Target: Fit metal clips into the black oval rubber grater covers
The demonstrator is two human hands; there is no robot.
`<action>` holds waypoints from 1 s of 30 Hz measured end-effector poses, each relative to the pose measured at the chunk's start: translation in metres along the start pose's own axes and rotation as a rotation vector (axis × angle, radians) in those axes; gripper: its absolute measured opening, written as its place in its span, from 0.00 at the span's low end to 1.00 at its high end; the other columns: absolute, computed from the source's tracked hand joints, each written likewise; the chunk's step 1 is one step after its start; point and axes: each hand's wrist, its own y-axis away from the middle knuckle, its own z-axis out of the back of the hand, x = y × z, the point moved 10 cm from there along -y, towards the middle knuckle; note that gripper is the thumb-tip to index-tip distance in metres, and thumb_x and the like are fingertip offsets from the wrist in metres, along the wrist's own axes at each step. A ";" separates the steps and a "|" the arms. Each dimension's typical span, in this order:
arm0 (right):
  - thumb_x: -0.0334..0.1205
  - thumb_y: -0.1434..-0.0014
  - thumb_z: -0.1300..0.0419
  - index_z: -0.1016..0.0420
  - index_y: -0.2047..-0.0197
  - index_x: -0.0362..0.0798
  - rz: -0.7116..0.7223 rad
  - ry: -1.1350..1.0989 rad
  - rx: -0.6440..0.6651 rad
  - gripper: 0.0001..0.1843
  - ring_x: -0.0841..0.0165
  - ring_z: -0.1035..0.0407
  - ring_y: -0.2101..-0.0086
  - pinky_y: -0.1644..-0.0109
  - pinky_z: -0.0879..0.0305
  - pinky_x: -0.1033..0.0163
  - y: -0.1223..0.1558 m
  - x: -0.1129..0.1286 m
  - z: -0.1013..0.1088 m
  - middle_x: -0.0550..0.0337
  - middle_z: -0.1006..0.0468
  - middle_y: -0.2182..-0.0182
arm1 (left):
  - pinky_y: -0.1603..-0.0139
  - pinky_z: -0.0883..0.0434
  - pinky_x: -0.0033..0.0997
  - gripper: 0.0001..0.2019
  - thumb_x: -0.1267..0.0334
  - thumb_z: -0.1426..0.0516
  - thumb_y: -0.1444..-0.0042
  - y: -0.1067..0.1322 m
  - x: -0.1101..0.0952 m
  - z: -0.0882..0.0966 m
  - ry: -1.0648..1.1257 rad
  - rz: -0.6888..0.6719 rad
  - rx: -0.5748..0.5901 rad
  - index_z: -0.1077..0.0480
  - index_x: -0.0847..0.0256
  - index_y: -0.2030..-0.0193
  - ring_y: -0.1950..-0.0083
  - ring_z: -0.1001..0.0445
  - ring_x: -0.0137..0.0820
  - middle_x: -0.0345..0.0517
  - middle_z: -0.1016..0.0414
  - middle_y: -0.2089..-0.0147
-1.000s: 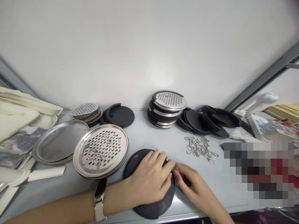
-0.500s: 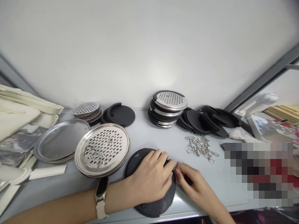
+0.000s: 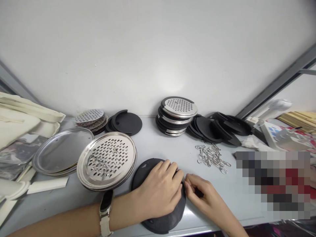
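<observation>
A round black disc [image 3: 145, 171] lies flat near the front edge of the grey table. My left hand [image 3: 158, 191] rests palm-down on top of it, fingers together and pressing it, a watch on the wrist. My right hand [image 3: 201, 196] is at the disc's right rim, fingers pinched against the edge; whatever they hold there is hidden. A heap of small wire clips [image 3: 212, 157] lies just beyond my right hand.
Stacked perforated steel discs [image 3: 107, 159] and plain steel plates [image 3: 60, 149] sit at left. At the back stand small perforated discs [image 3: 91, 118], black discs [image 3: 125, 122], a stack of assembled black-and-steel pieces [image 3: 176, 113] and loose black rings [image 3: 217, 126]. Cream plastic parts [image 3: 22, 115] lie far left.
</observation>
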 end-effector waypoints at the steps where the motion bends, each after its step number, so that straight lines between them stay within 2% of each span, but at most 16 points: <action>1: 0.38 0.34 0.55 0.53 0.75 0.50 0.008 0.013 0.006 0.17 0.71 0.44 0.75 0.71 0.47 0.66 0.000 0.001 -0.001 0.66 0.42 0.79 | 0.55 0.35 0.41 0.05 0.66 0.52 0.39 0.000 0.000 -0.001 0.000 0.003 0.003 0.37 0.61 0.58 0.56 0.37 0.39 0.48 0.35 0.58; 14: 0.40 0.32 0.56 0.53 0.76 0.50 0.026 0.023 0.011 0.19 0.70 0.42 0.75 0.71 0.45 0.65 0.000 0.005 0.000 0.65 0.40 0.79 | 0.54 0.35 0.40 0.07 0.67 0.52 0.38 0.001 -0.006 0.001 -0.068 -0.054 -0.017 0.36 0.63 0.57 0.56 0.37 0.38 0.49 0.34 0.59; 30: 0.40 0.32 0.57 0.50 0.76 0.50 0.027 -0.005 0.028 0.19 0.70 0.41 0.75 0.70 0.44 0.65 -0.002 0.004 -0.002 0.65 0.38 0.78 | 0.56 0.35 0.39 0.06 0.66 0.52 0.38 0.001 -0.005 0.001 -0.066 -0.053 0.006 0.36 0.63 0.58 0.57 0.37 0.39 0.48 0.35 0.60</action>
